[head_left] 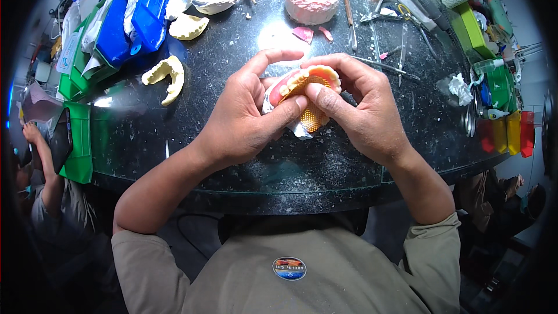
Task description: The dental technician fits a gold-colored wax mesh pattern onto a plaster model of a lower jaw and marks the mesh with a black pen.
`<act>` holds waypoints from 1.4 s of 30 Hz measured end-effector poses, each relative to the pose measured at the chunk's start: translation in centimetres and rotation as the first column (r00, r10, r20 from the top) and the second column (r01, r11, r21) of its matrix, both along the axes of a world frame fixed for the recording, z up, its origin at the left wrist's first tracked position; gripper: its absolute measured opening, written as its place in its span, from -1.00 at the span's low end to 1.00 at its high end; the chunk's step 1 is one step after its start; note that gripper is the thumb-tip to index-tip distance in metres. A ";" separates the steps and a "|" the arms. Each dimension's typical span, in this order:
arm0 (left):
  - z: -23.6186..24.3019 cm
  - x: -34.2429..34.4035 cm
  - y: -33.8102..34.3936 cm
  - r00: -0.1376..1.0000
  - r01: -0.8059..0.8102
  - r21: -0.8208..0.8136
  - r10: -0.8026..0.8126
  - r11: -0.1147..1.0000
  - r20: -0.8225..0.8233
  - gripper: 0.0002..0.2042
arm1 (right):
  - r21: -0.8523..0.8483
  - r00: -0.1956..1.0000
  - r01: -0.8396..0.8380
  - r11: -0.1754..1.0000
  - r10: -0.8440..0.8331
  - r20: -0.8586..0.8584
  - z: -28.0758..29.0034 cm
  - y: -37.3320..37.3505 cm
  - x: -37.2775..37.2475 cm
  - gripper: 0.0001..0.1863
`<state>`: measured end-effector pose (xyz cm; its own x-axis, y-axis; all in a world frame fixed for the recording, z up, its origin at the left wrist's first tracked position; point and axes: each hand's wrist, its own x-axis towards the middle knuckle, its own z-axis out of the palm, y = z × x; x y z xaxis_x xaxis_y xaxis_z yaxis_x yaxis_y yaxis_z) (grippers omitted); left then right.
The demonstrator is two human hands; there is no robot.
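Over the glossy black, speckled bench [430, 116], the left bare hand [241, 113] at nine o'clock and the right bare hand [372, 110] at three grip the pink-based, ivory-toothed denture [322, 72] between them, thumbs on its gold, grid-textured plate [312, 120]. Pressing evenly, with fingers bracing the rim, should avoid flexing it. The flat pink scrap [303, 34] lies clear at twelve.

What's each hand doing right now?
Left hand: closed on the denture, thumb on its gold-coloured mesh, index finger extended.
Right hand: closed on the same denture, thumb also on the mesh.
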<state>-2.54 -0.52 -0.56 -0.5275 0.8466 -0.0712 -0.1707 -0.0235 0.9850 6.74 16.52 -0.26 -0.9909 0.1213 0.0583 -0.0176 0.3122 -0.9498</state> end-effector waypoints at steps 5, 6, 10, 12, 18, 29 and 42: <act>-0.7 -0.3 -0.1 0.998 -0.039 -0.056 0.041 0.998 0.037 -0.50 | -0.079 0.989 0.085 0.993 -0.093 -0.111 -0.5 -0.3 -0.1 -0.78; -0.7 -0.3 0.0 0.998 -0.039 -0.056 0.041 0.998 0.037 -0.50 | -0.095 0.990 0.100 0.990 -0.109 -0.089 -0.5 -0.3 0.0 -0.79; -0.3 0.0 0.2 0.996 -0.088 -0.100 0.090 0.991 0.014 -0.60 | -0.174 0.986 0.114 0.978 -0.133 -0.102 -0.5 -0.3 -0.1 -0.78; -0.2 0.2 0.0 0.994 -0.106 -0.093 0.107 0.990 0.001 -0.63 | -0.242 0.994 0.080 0.967 -0.059 0.091 0.5 -0.2 0.0 -0.72; -0.2 0.1 0.0 0.990 -0.137 -0.122 0.133 0.983 -0.038 -0.66 | 0.090 0.965 0.135 0.987 -0.110 -0.239 -0.1 -0.1 -0.1 -0.67; -0.7 0.0 -0.2 0.979 -0.131 -0.072 0.118 0.989 -0.163 -0.70 | 0.104 0.970 -0.015 0.994 0.039 -0.238 -0.2 0.4 -0.2 -0.74; -1.0 0.5 0.0 0.974 -0.128 0.006 0.127 0.992 -0.186 -0.73 | 0.133 0.966 -0.053 0.990 0.085 -0.243 -0.3 0.8 -0.3 -0.76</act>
<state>-2.07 -0.49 -1.57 -0.6354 0.7715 0.0330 0.0192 -0.0270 0.9995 6.46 17.34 -0.58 -0.9493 0.0292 0.3130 -0.2729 0.4176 -0.8667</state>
